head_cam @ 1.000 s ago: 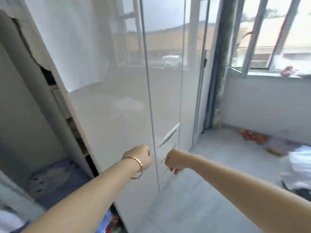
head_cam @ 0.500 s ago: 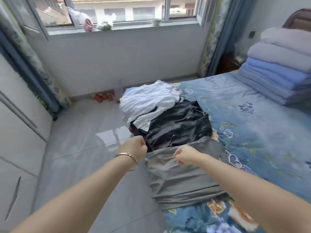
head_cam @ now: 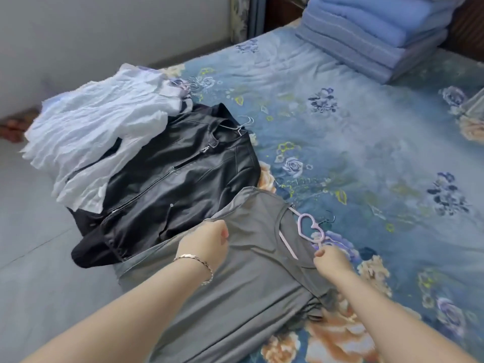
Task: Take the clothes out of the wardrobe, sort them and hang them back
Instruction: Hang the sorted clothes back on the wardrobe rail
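Note:
Three garments lie side by side on the bed's left edge. Nearest me is a grey top point(head_cam: 243, 289) on a pink heart-shaped hanger point(head_cam: 307, 226). My left hand point(head_cam: 204, 244), with a bracelet on the wrist, grips the grey fabric at the shoulder. My right hand point(head_cam: 331, 259) pinches the lower end of the pink hanger at the neckline. Behind the grey top lies a black leather jacket point(head_cam: 170, 179) on a metal hanger point(head_cam: 242, 125). A pile of white clothes point(head_cam: 97, 132) lies beyond it, partly over the jacket.
The bed point(head_cam: 366, 153) has a blue floral cover. A stack of folded blue blankets point(head_cam: 374, 35) sits at its far end. Grey tiled floor point(head_cam: 28, 244) runs along the left, with a white wall point(head_cam: 91, 30) behind.
One second ago both hands were at the shut wardrobe doors. The view has swung to the bed, and my hands have come down onto the grey top and its pink hanger.

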Motion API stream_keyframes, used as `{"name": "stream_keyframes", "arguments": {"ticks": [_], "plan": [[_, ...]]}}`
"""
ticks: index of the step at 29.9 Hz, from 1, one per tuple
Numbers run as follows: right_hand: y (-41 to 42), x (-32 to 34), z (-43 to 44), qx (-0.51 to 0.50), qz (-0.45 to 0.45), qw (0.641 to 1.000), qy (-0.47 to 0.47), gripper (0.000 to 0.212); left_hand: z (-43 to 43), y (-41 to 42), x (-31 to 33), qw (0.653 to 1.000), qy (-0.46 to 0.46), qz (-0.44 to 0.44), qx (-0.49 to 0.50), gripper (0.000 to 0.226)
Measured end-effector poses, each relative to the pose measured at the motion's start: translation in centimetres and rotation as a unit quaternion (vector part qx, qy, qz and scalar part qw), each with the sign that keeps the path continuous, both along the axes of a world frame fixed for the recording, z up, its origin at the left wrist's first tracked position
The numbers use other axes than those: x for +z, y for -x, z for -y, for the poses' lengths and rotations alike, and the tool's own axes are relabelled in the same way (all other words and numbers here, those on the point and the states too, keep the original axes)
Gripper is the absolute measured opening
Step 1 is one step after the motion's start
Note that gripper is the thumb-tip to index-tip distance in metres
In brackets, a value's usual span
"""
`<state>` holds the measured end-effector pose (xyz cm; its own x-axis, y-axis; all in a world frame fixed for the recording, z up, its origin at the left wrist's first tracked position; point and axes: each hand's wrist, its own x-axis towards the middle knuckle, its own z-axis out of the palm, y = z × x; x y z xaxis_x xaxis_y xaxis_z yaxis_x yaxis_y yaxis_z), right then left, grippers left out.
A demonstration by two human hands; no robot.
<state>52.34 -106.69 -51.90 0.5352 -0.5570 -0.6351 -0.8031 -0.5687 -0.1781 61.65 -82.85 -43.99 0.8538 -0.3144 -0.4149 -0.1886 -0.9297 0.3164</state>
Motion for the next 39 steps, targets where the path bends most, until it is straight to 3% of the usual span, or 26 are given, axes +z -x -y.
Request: {"name": "stream_keyframes", "arguments": {"ticks": [3,6,10,13,18,22,25,31,34,39], "plan": [[0.1,-6.1,2.5,-0.047,-0.016,0.999,-0.001,0.018,2.7,-1.3,-5.1,0.999,-0.017,-0.03,-0.016,0.02],[0.0,-11.4,4.2,-0.11,-0.031,0.993,0.004,0.049,4.4,-1.3,-9.6,0.998,-0.021,-0.059,0.003,0.025],[0.3,-15.9,5.5,-0.161,-0.049,0.986,0.014,0.062,5.4,-1.3,-13.7,0.996,-0.024,-0.083,0.011,0.021],[0.6,-17.5,6.9,-0.148,-0.035,0.988,0.035,0.051,5.6,-1.4,-15.3,0.995,-0.021,-0.094,0.029,0.017],[1.3,-16.8,7.5,-0.158,0.067,0.985,-0.013,0.022,5.3,-1.1,-15.3,0.994,-0.023,-0.097,0.039,0.02],[2.4,-12.9,6.8,-0.178,0.236,0.955,0.006,0.02,4.1,-0.4,-13.3,0.994,0.011,-0.105,0.041,0.021],[2.4,-8.6,6.0,-0.094,0.286,0.953,-0.026,0.021,2.8,0.1,-10.7,0.995,0.034,-0.087,0.037,0.024],[1.1,2.4,1.5,0.067,0.366,0.928,-0.023,0.045,-1.7,1.1,-2.5,0.994,0.072,-0.046,0.067,0.019],[1.0,9.9,-3.5,0.162,0.386,0.908,-0.024,0.047,-5.6,2.6,2.7,0.995,0.076,-0.022,0.066,0.019],[1.9,21.7,-15.5,0.308,0.333,0.889,-0.07,0.04,-15.3,6.5,10.6,0.994,0.072,0.017,0.085,0.015]]}}
